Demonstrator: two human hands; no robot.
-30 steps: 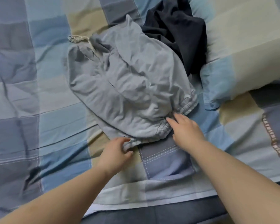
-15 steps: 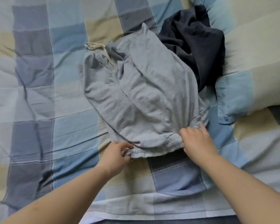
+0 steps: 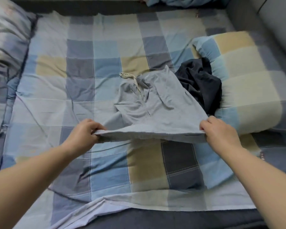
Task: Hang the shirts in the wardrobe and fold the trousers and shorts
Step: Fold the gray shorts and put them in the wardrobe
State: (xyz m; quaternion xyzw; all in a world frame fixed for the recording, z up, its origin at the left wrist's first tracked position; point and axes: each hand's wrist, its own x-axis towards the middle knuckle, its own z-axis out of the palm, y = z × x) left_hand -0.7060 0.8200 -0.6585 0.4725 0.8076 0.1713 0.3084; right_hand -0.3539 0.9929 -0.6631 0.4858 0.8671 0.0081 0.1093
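Grey shorts (image 3: 157, 103) lie near the middle of the checked bedspread (image 3: 79, 66), waist and pale drawstring (image 3: 130, 77) at the far end, the near hem lifted off the bed and pulled taut between two hands. On the left, the left hand (image 3: 84, 134) has its fingers curled over that hem's left corner, thumb beneath, pinching the cloth. On the right, the right hand (image 3: 220, 132) grips the right corner the same way, fingers folded over the edge.

As for progress, the shorts look spread but not yet folded: no crease or doubled layer shows, so this appears to be the start of the fold, with the hem likely to be carried toward the waist. Just beyond the shorts on the right, a dark navy garment (image 3: 200, 86) sits crumpled against a checked pillow (image 3: 248, 90); whether it is a shirt or trousers I cannot tell, but it is plainly unsorted. No wardrobe, hanger or folded pile is in view, so most of the job seems still ahead.
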